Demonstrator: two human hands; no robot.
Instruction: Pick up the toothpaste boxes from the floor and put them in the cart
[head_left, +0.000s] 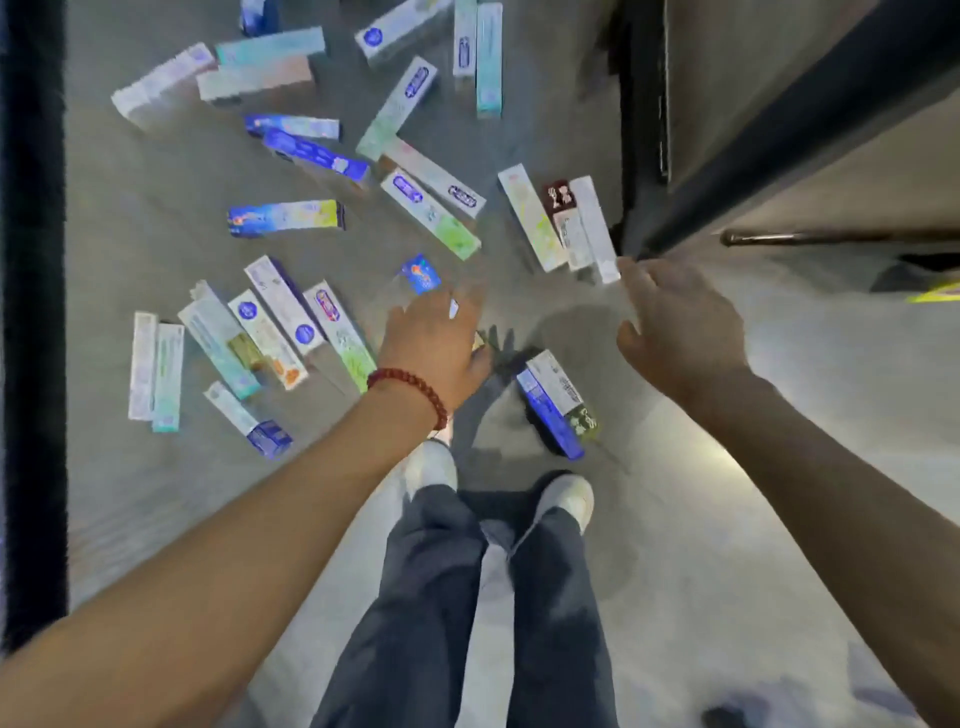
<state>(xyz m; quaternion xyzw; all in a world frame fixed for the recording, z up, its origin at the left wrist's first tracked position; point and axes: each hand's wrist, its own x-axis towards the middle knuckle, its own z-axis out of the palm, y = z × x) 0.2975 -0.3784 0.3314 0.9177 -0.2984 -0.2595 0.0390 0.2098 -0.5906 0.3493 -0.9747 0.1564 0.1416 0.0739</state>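
Several toothpaste boxes (283, 218) lie scattered on the grey floor (156, 493), most of them ahead and to the left. My left hand (436, 348), with a red bead bracelet, reaches down and grips a blurred toothpaste box (421, 273) whose blue end sticks out past the fingers. My right hand (675, 327) hangs with relaxed fingers and holds nothing, its fingertips near a cluster of white boxes (592, 228). A blue box (550, 410) lies between the hands. The cart (779, 135) shows as a dark frame at the upper right.
My white shoes (566, 499) and dark trousers stand at the bottom centre. A dark strip (31, 312) runs along the left edge. A metal bar (831, 238) juts out at the right, beside the cart.
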